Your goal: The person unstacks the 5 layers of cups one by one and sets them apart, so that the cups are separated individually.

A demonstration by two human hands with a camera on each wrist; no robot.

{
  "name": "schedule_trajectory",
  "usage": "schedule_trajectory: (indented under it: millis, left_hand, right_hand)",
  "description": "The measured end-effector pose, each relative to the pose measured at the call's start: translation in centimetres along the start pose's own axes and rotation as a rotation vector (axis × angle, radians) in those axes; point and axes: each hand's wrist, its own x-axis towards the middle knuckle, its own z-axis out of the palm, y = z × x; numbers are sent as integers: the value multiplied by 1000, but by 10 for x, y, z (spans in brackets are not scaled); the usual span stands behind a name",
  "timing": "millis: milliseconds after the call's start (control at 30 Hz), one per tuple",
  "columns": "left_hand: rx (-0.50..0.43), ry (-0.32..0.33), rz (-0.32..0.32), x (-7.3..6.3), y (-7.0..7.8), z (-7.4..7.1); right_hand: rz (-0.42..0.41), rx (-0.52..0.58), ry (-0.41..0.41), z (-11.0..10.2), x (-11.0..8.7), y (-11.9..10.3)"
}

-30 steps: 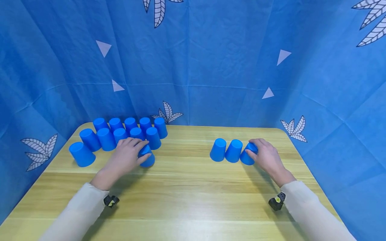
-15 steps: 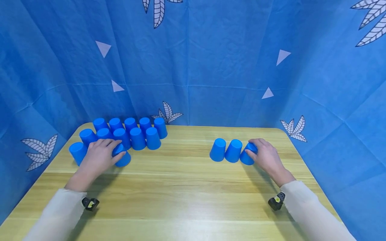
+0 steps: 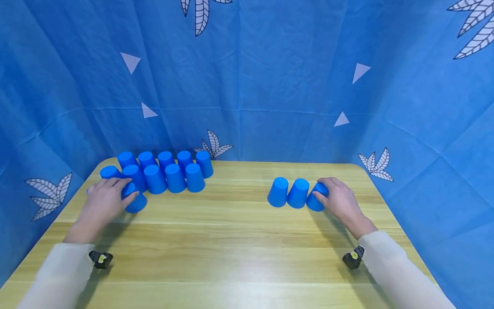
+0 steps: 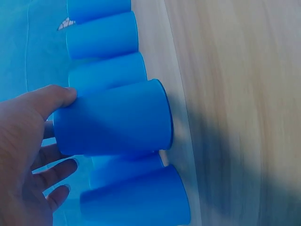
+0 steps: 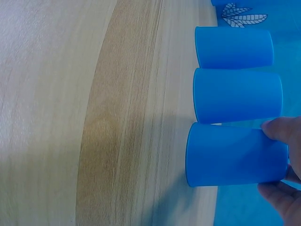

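My left hand (image 3: 101, 204) grips a blue cup (image 4: 113, 120) near its narrow upper end, thumb on one side and fingers on the other. The cup is upside down, in front of the left rows. Beside it, another upturned cup (image 4: 136, 197) is largely hidden behind the hand in the head view. On the right, my right hand (image 3: 340, 199) holds an upturned blue cup (image 5: 237, 155) between thumb and fingers. That cup stands at the right end of a short row, next to a middle cup (image 3: 298, 194) and a left cup (image 3: 278, 192).
Two rows of upturned blue cups, a back row (image 3: 165, 159) and a front row (image 3: 175, 178), stand at the table's far left. The wooden table (image 3: 231, 240) ends at a blue patterned cloth (image 3: 239, 77) behind and at both sides.
My left hand has moved left with its cup, along the front of the left rows, toward the cup at the far left. The right hand stays on its cup.
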Motion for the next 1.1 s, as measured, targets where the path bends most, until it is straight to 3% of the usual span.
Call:
schedule_trajectory:
  millis: [233, 433, 733, 967, 1100]
  left_hand:
    - [30, -13, -4, 0, -16, 0]
    - [40, -51, -48, 1, -18, -3]
    - [40, -92, -81, 1, -13, -11]
    - [40, -97, -59, 3, -5, -13]
    - [16, -65, -20, 6, 8, -15]
  right_hand:
    - [-5, 2, 1, -1, 0, -1]
    - [-7, -1, 3, -1, 0, -1]
    - [-11, 5, 10, 0, 1, 0]
    - [-9, 0, 11, -1, 0, -1]
    - [-4, 0, 11, -1, 0, -2]
